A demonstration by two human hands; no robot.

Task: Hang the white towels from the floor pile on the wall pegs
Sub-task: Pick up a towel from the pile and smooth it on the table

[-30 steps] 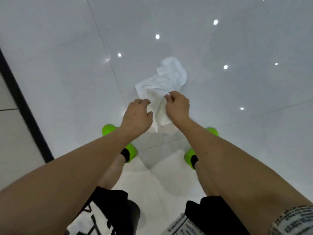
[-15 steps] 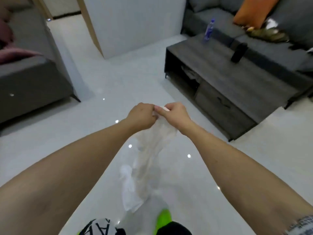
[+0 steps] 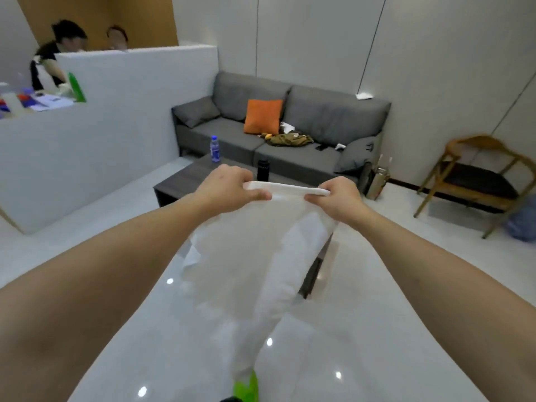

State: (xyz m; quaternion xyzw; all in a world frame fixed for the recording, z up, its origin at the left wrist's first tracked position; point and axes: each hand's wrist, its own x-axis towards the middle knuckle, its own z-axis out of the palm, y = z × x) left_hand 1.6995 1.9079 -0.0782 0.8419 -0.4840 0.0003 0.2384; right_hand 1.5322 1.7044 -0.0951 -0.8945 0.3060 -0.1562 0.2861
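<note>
Shoe: a bright green shoe [image 3: 246, 387] shows at the bottom edge, on the glossy white floor [image 3: 362, 329].
Forearms: both bare forearms reach forward from the lower corners and meet at the towel.
White towel: the white towel [image 3: 261, 256] is held up in the air in front of the person; its top edge is stretched flat between the two hands and the rest hangs down in loose folds toward the shoe.
Left hand: the left hand [image 3: 229, 188] grips the towel's left top corner, fingers curled over the edge and thumb pressed beneath it.
Right hand: the right hand [image 3: 339, 197] pinches the right top corner, fingers closed around the rolled edge.
Coffee table: a dark wooden coffee table [image 3: 185, 178] stands just beyond the hands, partly hidden by the towel; a black flask [image 3: 263, 169] and a blue-capped water bottle [image 3: 215, 149] stand on it.
Sofa: a grey sofa [image 3: 319, 126] sits against the far wall, with an orange cushion [image 3: 263, 116] and an olive bag [image 3: 290, 139] on the seat.
Chair: a wooden armchair [image 3: 475, 181] stands to the right of the sofa.
Partition: a white partition [image 3: 116, 117] stands at left; two people are behind it at a cluttered surface.
</note>
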